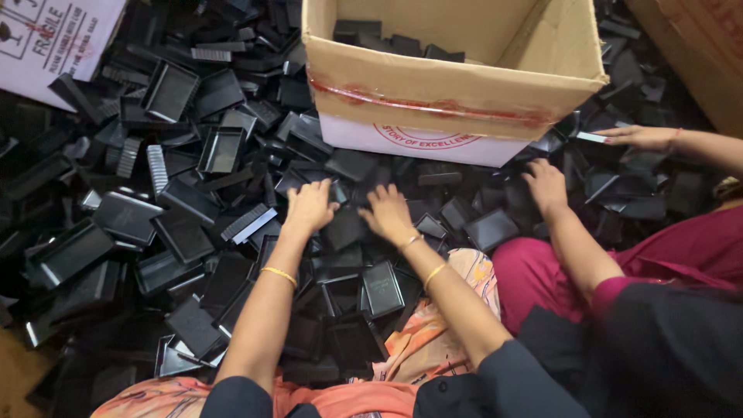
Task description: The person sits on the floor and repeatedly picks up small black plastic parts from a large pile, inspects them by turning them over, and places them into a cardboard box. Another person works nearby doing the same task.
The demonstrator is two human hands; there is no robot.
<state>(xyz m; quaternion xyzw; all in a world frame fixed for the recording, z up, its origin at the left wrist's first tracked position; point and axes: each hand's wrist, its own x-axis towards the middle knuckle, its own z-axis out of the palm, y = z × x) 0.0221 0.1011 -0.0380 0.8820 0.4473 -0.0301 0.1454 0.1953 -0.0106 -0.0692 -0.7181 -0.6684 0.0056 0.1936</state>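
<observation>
A deep heap of black plastic trays and ribbed black lids covers the floor in front of me. My left hand rests palm down on the pile, fingers curled over black pieces, with a gold bangle on its wrist. My right hand lies next to it, fingers spread on the black pieces just below a cardboard box. Whether either hand grips a piece is hidden under the palms. The box is open on top, with a few black pieces inside.
A co-worker in a magenta garment sits at my right; one of that person's hands presses on the pile, the other holds a thin piece. A white printed carton lies at the upper left, a brown box at the upper right.
</observation>
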